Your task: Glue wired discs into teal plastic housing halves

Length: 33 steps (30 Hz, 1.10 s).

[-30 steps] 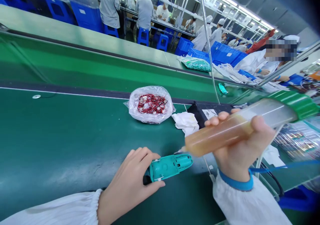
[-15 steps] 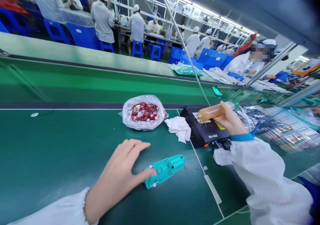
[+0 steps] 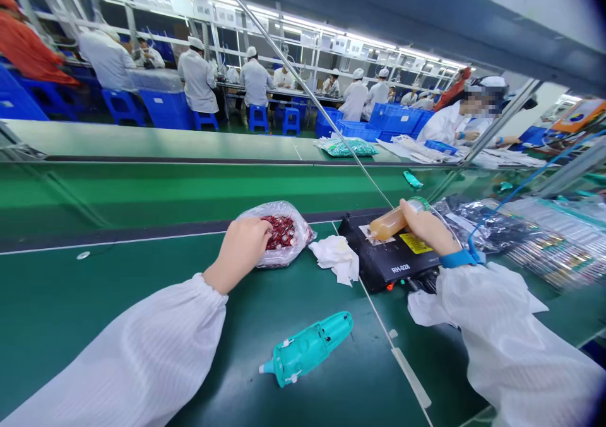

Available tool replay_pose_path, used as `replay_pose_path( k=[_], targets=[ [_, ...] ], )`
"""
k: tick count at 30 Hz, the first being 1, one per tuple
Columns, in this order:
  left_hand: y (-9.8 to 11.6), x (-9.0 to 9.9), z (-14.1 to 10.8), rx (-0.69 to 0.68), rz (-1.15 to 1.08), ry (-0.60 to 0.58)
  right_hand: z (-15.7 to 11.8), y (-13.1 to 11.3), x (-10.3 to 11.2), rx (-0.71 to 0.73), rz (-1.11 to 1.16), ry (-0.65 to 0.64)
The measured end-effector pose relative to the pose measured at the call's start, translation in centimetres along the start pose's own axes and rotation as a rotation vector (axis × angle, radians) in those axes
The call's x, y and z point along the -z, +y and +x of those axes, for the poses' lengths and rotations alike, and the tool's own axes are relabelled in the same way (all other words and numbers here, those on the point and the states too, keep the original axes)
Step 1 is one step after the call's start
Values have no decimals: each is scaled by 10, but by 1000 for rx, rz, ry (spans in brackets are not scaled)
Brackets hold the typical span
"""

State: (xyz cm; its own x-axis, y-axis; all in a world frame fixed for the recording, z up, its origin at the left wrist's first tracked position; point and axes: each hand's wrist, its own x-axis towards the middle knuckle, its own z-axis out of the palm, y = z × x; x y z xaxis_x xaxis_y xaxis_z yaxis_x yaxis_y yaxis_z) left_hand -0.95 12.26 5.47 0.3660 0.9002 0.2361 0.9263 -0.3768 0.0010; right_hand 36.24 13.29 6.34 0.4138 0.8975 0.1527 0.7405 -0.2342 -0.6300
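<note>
My left hand [image 3: 242,250] reaches into a clear plastic bag [image 3: 279,263] of small metal discs with red wires [image 3: 282,231]. Its fingers are curled together, their tips hidden among the wires. My right hand [image 3: 428,226] is wrapped round a dispensing syringe [image 3: 389,223] of amber liquid with a green top. The syringe is tilted over a black box [image 3: 379,269] marked RH-928. On the green bench in front of me lies a teal plastic shell [image 3: 310,349], its inner side up, with small white parts at its wider end.
A crumpled white tissue [image 3: 337,256] lies between bag and black box. One loose disc [image 3: 83,255] rests far left. Bundled rods [image 3: 558,256] and dark plastic bags [image 3: 492,225] lie at right. A slanting metal rod [image 3: 303,86] crosses the view; co-workers sit beyond.
My left hand has left the teal shell and moved up to the bag, its fingers curling in. My right hand still holds the syringe over the black box. The camera view has shifted.
</note>
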Motion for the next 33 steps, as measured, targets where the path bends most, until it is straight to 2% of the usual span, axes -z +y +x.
replay_pose_path(
  k=[4,9,16,22,27,30,33],
  targets=[
    [6,-3,1,30,120,-56,-17,-6,7,-136,-114,-91],
    [7,-4,0,67,235,-95,-45,-11,17,-133,-77,-184],
    [8,-7,3,69,266,-92,-74,-15,24,-127,6,-181],
    [10,-11,-1,56,210,-39,-104,-26,31,-49,137,-229],
    [3,-17,3,84,125,-22,-126,-36,32,18,313,-290],
    [-1,-16,4,87,35,27,-137,-41,33,39,368,-358],
    [-4,-9,3,85,-65,107,-147,-47,34,71,373,-413]
  ],
)
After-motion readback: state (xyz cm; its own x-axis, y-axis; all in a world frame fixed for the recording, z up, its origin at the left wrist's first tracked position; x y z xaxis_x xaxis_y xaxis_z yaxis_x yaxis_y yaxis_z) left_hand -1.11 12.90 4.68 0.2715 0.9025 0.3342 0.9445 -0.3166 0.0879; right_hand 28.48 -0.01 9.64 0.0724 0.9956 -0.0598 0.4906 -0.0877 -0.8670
